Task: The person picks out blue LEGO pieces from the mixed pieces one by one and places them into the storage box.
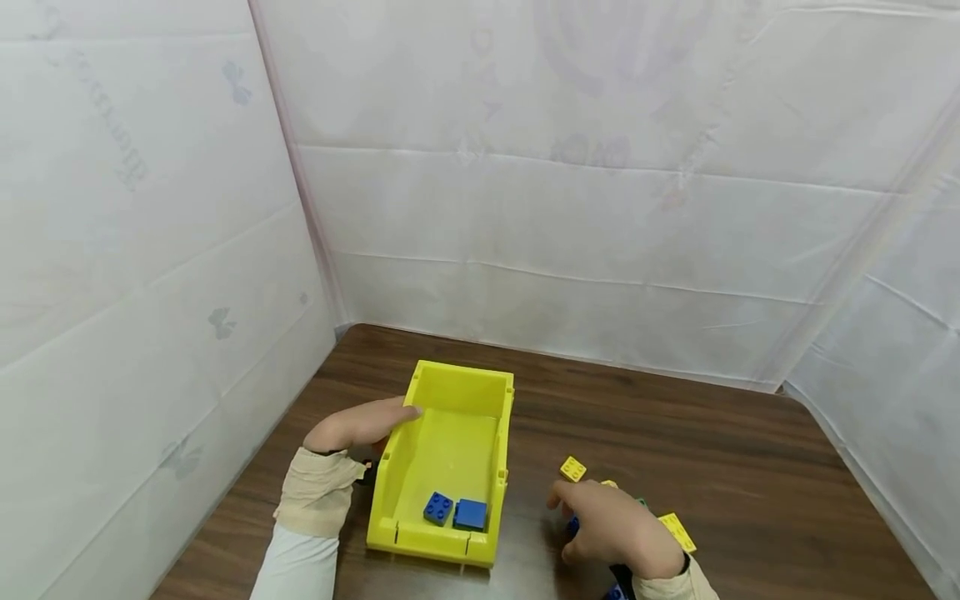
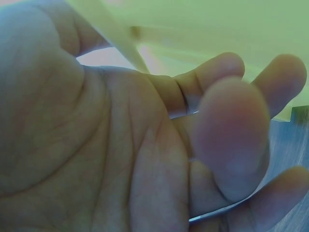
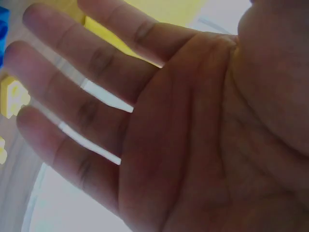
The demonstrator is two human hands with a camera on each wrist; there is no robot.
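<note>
Left hand: my left hand (image 1: pixel 360 425) rests against the outer left wall of the yellow bin (image 1: pixel 447 446), fingertips at the wall's upper edge near the bin's far left corner. Fingers lie loose and only lightly bent; the left wrist view shows an open palm (image 2: pixel 120 145) with yellow plastic close behind it. Nothing pinched.

Right hand: my right hand (image 1: pixel 611 529) hovers palm down over the loose bricks, near the table's front edge, right of the bin. The right wrist view shows the fingers (image 3: pixel 82 82) straight and slightly spread, palm bare. Whether the fingertips touch a brick I cannot tell.

Yellow bin: sits on the wooden table (image 1: pixel 750 467), left of centre, long side running from front to back, its low open end toward the front edge.

Inside bin: two blue bricks (image 1: pixel 455 511) side by side, touching, at the front end of the floor.

Loose bricks: small yellow brick (image 1: pixel 573 468) just beyond my right fingers, apart from them. A longer yellow brick (image 1: pixel 677 532) lies on the far right side of the hand. A blue piece (image 1: pixel 573 526) shows under the fingers, mostly hidden.

Surroundings: white sheeting (image 1: pixel 562 192) walls the table on the left, back and right edges.
</note>
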